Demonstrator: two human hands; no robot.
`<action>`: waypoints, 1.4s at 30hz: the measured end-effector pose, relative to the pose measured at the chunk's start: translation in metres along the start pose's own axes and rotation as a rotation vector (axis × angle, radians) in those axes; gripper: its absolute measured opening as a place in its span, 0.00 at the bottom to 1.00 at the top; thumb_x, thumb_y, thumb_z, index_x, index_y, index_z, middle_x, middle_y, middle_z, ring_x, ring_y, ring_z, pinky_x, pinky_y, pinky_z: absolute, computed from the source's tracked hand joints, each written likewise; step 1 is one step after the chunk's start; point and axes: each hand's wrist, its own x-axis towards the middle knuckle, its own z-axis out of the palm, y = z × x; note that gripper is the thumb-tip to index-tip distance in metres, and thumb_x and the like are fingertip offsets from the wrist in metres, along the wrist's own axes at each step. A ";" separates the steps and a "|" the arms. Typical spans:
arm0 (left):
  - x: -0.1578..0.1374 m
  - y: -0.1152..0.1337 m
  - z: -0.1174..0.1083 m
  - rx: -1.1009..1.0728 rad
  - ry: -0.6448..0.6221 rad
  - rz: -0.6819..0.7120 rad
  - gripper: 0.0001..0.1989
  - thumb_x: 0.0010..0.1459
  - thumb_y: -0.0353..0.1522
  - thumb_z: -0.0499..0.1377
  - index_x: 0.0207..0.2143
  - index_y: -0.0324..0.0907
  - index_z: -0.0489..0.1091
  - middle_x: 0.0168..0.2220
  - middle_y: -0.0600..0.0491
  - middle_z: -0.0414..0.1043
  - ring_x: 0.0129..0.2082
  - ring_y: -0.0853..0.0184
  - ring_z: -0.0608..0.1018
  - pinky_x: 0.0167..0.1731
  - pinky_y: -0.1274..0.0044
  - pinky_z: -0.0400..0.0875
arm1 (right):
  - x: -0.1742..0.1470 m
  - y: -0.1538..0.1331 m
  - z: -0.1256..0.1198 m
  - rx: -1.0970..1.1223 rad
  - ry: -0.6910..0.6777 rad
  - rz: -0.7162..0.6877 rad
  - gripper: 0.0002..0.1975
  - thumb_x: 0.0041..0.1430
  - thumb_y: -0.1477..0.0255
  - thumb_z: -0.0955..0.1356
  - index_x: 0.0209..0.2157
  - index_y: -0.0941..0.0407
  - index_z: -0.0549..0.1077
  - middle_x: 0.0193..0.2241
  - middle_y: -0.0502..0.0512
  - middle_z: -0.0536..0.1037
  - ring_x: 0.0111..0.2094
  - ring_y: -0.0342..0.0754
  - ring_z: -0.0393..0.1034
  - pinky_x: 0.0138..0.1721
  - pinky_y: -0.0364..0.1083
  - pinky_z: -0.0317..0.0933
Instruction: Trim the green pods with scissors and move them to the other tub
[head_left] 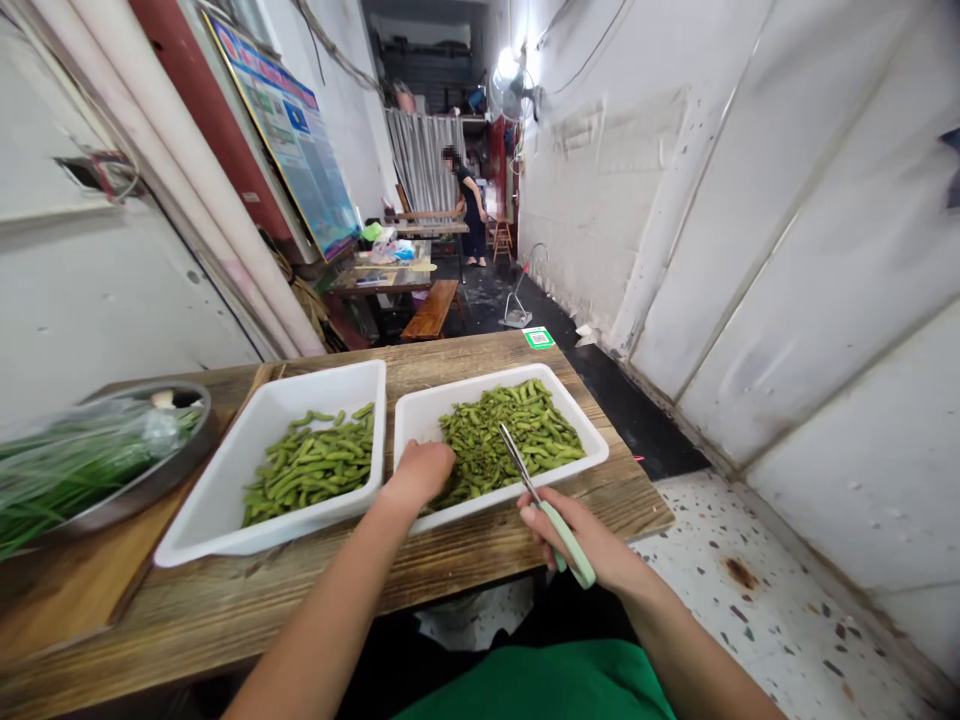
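Observation:
Two white rectangular trays sit side by side on a wooden table (pixel 465 560). The right tray (pixel 592 440) holds a heap of green pods (pixel 525 430). My left hand (pixel 420 472) reaches into its near left corner, fingers closed down among the pods. My right hand (pixel 592 545) is at the table's front edge and grips scissors (pixel 551 520) with pale green handles, the blades pointing up over the right tray. The left tray (pixel 225 500) holds a smaller pile of green pods (pixel 315 465).
A metal bowl (pixel 161 475) at the left holds bagged green stalks (pixel 67 465). A wooden board (pixel 67 580) lies under it. Beyond the table a narrow passage runs back with benches and tables (pixel 431 310), and a person (pixel 472 205) stands far off. A white wall (pixel 787 250) is at the right.

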 end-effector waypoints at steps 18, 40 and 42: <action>-0.023 -0.001 -0.015 -0.694 0.396 0.033 0.22 0.54 0.37 0.53 0.51 0.40 0.66 0.29 0.52 0.77 0.30 0.65 0.77 0.33 0.77 0.66 | 0.005 0.000 0.005 0.024 -0.075 0.058 0.22 0.56 0.50 0.60 0.30 0.57 0.63 0.19 0.45 0.65 0.15 0.38 0.61 0.16 0.37 0.57; -0.030 0.040 -0.004 -1.356 0.356 0.004 0.12 0.45 0.39 0.62 0.29 0.38 0.73 0.24 0.50 0.76 0.24 0.65 0.77 0.28 0.76 0.70 | 0.007 -0.007 0.008 0.037 -0.056 0.080 0.23 0.54 0.49 0.61 0.27 0.57 0.61 0.18 0.44 0.64 0.13 0.37 0.60 0.13 0.36 0.55; -0.030 0.041 -0.003 -1.354 0.350 0.025 0.12 0.45 0.38 0.61 0.29 0.38 0.72 0.24 0.50 0.76 0.24 0.65 0.77 0.28 0.76 0.70 | 0.007 -0.008 0.009 0.047 -0.050 0.073 0.23 0.53 0.49 0.62 0.26 0.57 0.61 0.18 0.44 0.64 0.13 0.37 0.59 0.13 0.36 0.55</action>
